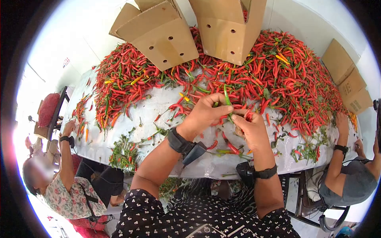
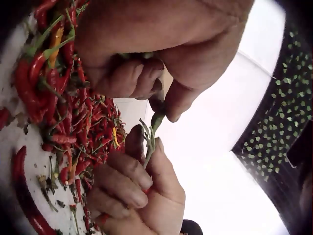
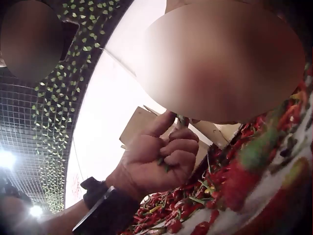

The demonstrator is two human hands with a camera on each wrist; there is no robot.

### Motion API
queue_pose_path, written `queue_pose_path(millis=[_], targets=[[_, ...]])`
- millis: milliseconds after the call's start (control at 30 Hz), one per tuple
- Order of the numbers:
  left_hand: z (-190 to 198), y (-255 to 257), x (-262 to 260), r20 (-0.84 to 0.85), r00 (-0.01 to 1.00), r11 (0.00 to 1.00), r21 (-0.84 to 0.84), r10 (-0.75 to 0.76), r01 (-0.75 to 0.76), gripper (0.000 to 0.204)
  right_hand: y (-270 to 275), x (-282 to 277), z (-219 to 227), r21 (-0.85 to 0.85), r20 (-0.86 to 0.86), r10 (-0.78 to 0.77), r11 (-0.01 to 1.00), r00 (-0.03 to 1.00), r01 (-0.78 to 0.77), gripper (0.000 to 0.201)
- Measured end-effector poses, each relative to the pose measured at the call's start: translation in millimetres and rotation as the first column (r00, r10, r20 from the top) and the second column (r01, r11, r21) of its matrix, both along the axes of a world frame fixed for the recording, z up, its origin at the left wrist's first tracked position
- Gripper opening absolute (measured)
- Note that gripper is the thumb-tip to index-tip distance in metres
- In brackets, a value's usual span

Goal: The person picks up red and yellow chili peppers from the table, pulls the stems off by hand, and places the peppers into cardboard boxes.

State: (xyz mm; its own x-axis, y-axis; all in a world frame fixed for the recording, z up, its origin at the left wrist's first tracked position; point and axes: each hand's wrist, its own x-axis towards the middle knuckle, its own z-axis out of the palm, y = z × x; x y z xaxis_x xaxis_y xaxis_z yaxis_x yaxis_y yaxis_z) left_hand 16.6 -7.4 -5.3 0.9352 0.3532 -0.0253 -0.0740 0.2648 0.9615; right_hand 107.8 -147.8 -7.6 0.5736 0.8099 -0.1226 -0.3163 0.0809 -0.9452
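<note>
Over the middle of the table, my left hand (image 1: 204,115) pinches a slim green chili pepper (image 1: 226,94) between thumb and fingers. My right hand (image 1: 254,131) meets it from the other side, thumb and fingertips pinching the leafy green stem (image 2: 148,143) at its end. A bit of red chili (image 1: 249,115) shows among the right fingers. In the right wrist view a green piece (image 3: 164,164) pokes out of the curled left fingers; a blurred patch hides the right hand there. Loose red chilies (image 1: 231,146) lie on the table below the hands.
A large heap of red chilies (image 1: 285,79) spreads along the table's back. Two cardboard boxes (image 1: 158,37) (image 1: 226,29) lean into it. Green stem piles (image 1: 124,152) (image 1: 307,150) lie near the front edge. A person (image 1: 65,186) sits at left, another (image 1: 349,178) at right.
</note>
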Motion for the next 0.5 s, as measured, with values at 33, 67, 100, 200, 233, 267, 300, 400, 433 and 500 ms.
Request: queue_pose_path(millis=[33,67,100,200,233,267,300,400,433,500], targets=[[-3,0,0,-0.002,1.000,1.000,-0.008,-0.002,0.002,0.010,0,0,0,-0.002,-0.003,-0.001,1.000,1.000,0.001,0.021],[-4,-1,0,-0.005,1.000,1.000,-0.011,-0.003,0.003,0.010,0,-1,1,-0.025,0.026,-0.011,1.000,1.000,0.012,0.020],[-4,-1,1,-0.001,1.000,1.000,-0.025,0.001,-0.001,0.010,1,-1,1,-0.047,0.058,-0.019,0.999,0.998,0.022,0.019],[0,-8,0,0.001,0.999,0.999,0.022,0.033,-0.033,0.010,1,0,-2,-0.100,0.159,-0.019,0.994,0.987,0.035,0.018],[2,-11,0,-0.001,0.998,0.995,0.084,0.060,-0.059,0.010,2,0,-4,-0.101,0.159,-0.018,0.994,0.987,0.035,0.018],[1,-12,0,-0.001,0.998,0.995,0.082,0.060,-0.060,0.010,2,1,-6,-0.121,0.202,-0.018,0.992,0.979,0.043,0.018],[1,-13,0,-0.001,0.997,0.994,0.085,0.071,-0.070,0.011,2,1,-8,-0.139,0.244,-0.017,0.989,0.970,0.053,0.017],[-2,-14,1,0.006,0.996,0.990,0.110,0.091,-0.091,0.011,2,1,-9,-0.117,0.271,-0.012,0.992,0.962,0.045,0.015],[-3,-15,1,0.015,0.995,0.986,0.133,0.099,-0.100,0.012,1,1,-9,-0.119,0.270,-0.011,0.992,0.963,0.045,0.015],[-4,-15,1,0.000,0.994,0.981,0.159,0.113,-0.111,0.011,1,1,-8,-0.139,0.317,-0.008,0.989,0.948,0.054,0.014]])
